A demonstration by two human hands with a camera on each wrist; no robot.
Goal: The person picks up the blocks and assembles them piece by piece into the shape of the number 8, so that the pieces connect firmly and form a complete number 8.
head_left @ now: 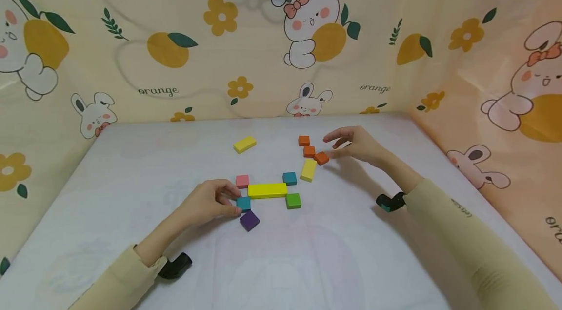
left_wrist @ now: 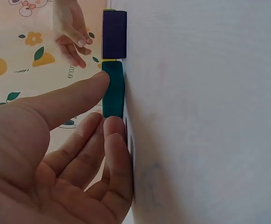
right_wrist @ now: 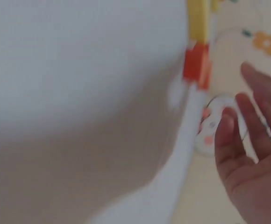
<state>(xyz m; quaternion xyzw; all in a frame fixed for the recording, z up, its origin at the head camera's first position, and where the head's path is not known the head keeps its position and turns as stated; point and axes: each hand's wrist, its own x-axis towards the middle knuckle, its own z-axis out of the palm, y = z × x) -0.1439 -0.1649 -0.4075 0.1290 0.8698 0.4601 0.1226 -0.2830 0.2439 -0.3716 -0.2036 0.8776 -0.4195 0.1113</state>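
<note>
In the head view my left hand (head_left: 210, 202) pinches a teal block (head_left: 243, 204) between thumb and fingers at the lower left corner of a long yellow block (head_left: 267, 191). A purple block (head_left: 249, 220) lies turned at an angle just in front of it. The left wrist view has the thumb against the teal block's (left_wrist: 113, 88) face, fingertips at its edge. My right hand (head_left: 357, 144) hovers with loosely bent, parted fingers and nothing in them. It is beside three orange blocks, the closest orange block (head_left: 321, 158) near the thumb.
Around the long yellow block sit a pink block (head_left: 242, 181), a blue block (head_left: 290, 178) and a green block (head_left: 293, 201). One yellow block (head_left: 309, 171) lies below the orange ones; another yellow block (head_left: 244, 144) lies farther back. A patterned cloth wall (head_left: 263, 56) stands behind the white table (head_left: 342, 261).
</note>
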